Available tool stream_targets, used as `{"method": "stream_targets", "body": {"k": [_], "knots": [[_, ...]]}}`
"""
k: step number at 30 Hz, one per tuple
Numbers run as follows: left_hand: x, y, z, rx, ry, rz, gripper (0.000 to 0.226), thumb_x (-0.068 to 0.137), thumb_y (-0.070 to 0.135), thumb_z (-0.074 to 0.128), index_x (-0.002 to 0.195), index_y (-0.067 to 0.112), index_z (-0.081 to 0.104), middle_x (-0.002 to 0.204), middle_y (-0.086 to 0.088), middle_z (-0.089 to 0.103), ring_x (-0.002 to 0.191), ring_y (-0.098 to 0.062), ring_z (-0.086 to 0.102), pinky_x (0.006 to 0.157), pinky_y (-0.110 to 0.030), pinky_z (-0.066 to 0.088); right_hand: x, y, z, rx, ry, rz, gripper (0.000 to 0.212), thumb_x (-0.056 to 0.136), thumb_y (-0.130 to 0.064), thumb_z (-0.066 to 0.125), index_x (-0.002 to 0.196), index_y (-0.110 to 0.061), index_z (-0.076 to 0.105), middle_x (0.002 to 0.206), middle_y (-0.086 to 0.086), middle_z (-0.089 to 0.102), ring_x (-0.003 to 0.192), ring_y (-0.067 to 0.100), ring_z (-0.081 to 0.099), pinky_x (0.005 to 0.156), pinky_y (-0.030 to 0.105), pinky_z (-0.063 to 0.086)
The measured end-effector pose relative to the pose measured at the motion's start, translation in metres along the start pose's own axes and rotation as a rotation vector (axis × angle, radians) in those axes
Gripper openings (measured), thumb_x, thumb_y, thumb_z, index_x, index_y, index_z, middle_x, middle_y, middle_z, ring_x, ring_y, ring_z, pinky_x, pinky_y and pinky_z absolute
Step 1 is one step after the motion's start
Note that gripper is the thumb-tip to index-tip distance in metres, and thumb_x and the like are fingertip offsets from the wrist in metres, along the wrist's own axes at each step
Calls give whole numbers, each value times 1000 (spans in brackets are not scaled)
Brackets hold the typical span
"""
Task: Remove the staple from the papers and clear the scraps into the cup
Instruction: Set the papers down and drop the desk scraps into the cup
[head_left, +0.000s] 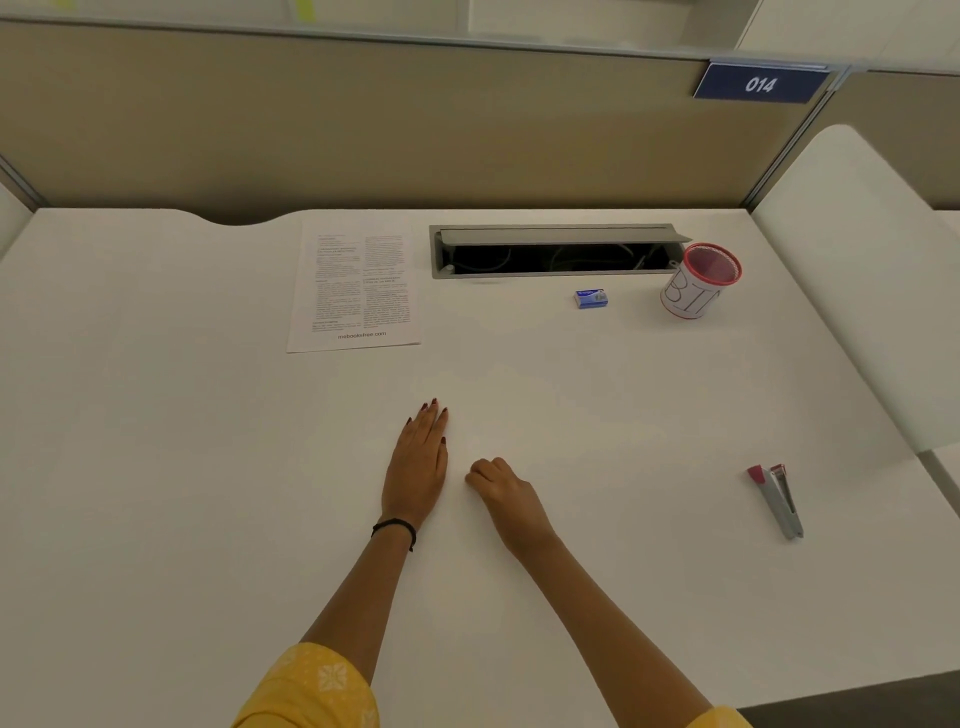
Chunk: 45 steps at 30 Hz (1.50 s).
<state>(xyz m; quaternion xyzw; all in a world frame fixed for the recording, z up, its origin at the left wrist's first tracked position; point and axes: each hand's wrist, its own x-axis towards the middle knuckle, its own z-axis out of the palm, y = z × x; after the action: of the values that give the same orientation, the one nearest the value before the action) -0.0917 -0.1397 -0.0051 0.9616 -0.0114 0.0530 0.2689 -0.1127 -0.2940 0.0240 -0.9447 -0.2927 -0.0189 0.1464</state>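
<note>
Papers (355, 287) far beyond both hands, left hand (418, 467) flat and empty, right hand (506, 493) loosely curled on desk (156, 415).

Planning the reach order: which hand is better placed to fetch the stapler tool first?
Right. The right hand rests curled on the desk, on the same side as the stapler tool; the flat left hand would have to cross over.

One printed paper (355, 288), one cup (698, 283), one staple box (591, 299), one stapler (777, 500), two hands (420, 465)

Yellow patterned sleeves (317, 686), black wristband (395, 529) at left wrist, dark red nail polish.
</note>
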Motion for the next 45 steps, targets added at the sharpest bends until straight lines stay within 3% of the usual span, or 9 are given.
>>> {"method": "stream_targets", "body": {"k": [10,20,25,28,32,38,40,42,45], "knots": [[1,0,0,1,-7,4,58,92,33,10,142,9,29,151,-6,26,139,-16,21,114,-30,12,8,-1,-8,-135,-95,-27,42,40,12,79,63,-12,54,64,-1,53,54,12,46,36,18,22],[1,1,-1,-2,1,3,56,92,30,13,142,9,30,150,-6,27,139,-17,22,114,-30,12,15,1,-12,-123,-66,-54,41,41,20,71,60,-10,48,58,3,49,50,14,42,42,20,23],[2,2,-1,9,7,6,57,92,31,12,141,10,30,150,-5,27,139,-15,22,114,-28,11,17,22,-17,364,48,282,12,78,10,50,78,-1,56,78,8,55,68,15,45,60,21,37],[2,1,-1,20,8,11,56,93,30,13,141,10,31,150,-5,28,139,-16,22,114,-29,11,12,35,-24,562,142,448,14,80,6,52,83,-5,61,83,1,61,72,15,55,66,11,43],[2,1,-1,20,10,11,55,93,29,14,141,10,31,150,-6,28,139,-18,24,114,-30,13,4,34,-21,603,139,349,16,81,5,55,85,-9,63,88,1,63,80,13,60,74,17,48],[1,1,1,10,16,2,48,96,23,24,142,11,30,150,-5,27,139,-15,22,114,-29,12,-17,13,-2,274,13,195,47,98,-36,26,133,-11,45,139,6,48,128,18,45,104,24,35],[2,1,1,8,19,6,45,97,17,31,142,11,29,151,-5,27,139,-16,22,114,-29,12,-23,9,6,158,-11,36,39,95,-24,46,131,-10,47,135,12,51,124,23,50,100,29,41],[2,1,1,7,19,10,45,97,15,33,142,11,29,151,-5,26,139,-16,22,114,-29,13,-28,6,10,85,-38,-94,65,74,-8,74,132,-10,44,134,16,51,123,26,50,99,29,37],[1,1,1,8,19,13,47,96,18,29,142,10,29,151,-5,27,139,-16,21,114,-30,14,-30,9,5,59,-64,-214,80,58,-3,83,129,-7,47,131,16,54,120,27,53,95,27,42]]}}
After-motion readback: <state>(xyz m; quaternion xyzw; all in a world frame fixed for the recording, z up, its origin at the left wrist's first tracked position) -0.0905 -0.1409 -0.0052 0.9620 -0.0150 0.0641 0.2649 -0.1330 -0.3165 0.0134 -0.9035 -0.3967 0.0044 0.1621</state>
